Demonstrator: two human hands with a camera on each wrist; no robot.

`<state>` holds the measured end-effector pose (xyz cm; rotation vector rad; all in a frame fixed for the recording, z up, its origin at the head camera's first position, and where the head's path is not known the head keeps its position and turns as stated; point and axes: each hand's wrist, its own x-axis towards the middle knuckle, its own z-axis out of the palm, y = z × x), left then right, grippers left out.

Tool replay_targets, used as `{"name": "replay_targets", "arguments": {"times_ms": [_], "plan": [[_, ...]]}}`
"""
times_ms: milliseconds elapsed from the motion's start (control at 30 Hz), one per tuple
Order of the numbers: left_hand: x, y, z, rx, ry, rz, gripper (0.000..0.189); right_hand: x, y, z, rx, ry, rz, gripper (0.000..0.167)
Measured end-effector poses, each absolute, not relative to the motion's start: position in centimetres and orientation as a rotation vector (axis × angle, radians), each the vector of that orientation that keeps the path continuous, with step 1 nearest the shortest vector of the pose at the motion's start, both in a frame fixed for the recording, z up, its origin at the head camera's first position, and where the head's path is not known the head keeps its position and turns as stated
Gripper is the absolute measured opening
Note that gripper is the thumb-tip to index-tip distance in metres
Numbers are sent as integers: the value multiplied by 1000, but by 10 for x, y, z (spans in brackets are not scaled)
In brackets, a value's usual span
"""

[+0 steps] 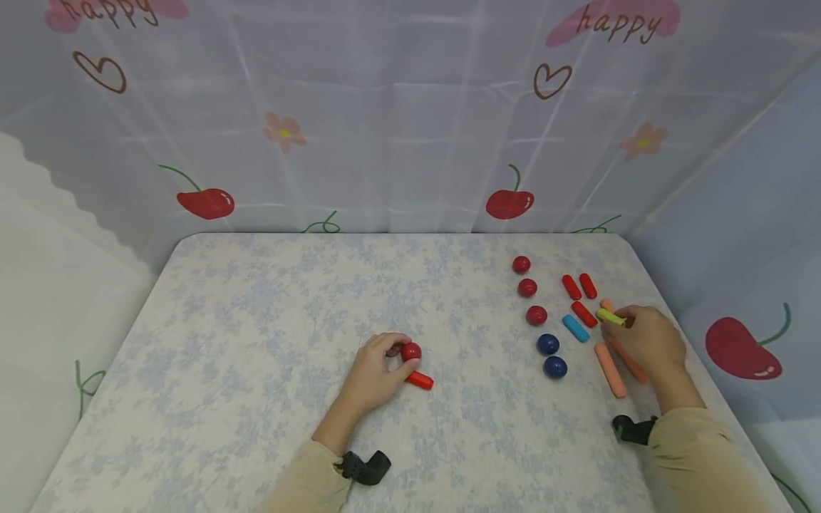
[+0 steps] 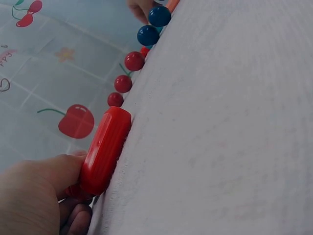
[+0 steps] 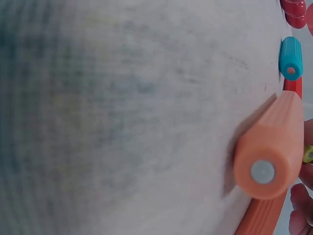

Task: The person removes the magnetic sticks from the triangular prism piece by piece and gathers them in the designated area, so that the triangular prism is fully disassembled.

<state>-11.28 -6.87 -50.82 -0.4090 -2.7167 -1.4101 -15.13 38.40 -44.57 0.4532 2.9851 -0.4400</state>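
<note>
Near the table's middle my left hand [image 1: 372, 374] holds a glossy red ball [image 1: 411, 352] between thumb and fingers. Just in front of that ball lies a short red stick [image 1: 420, 380], large in the left wrist view, where it hides most of the ball. At the right side my right hand [image 1: 654, 345] pinches a short yellow-green stick [image 1: 610, 316] by its near end. Under and beside this hand are orange sticks, one thick orange stick [image 1: 610, 370] showing a pale round spot on its end in the right wrist view. A blue stick [image 1: 576, 328] lies to their left.
Three red sticks [image 1: 584, 314] lie grouped beyond the blue one. Left of them runs a column of three red balls [image 1: 536, 315] and two dark blue balls [image 1: 554, 367]. A patterned cloth covers the table [image 1: 256, 320]; printed curtains [image 1: 385, 128] hang behind it.
</note>
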Motion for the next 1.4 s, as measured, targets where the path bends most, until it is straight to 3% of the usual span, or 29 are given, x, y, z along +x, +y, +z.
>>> {"name": "replay_targets", "arguments": {"times_ms": [1400], "plan": [[-111, -70, -503, -425, -2743, -1436, 42, -147, 379, -451, 356, 3033, -502, 51]]}}
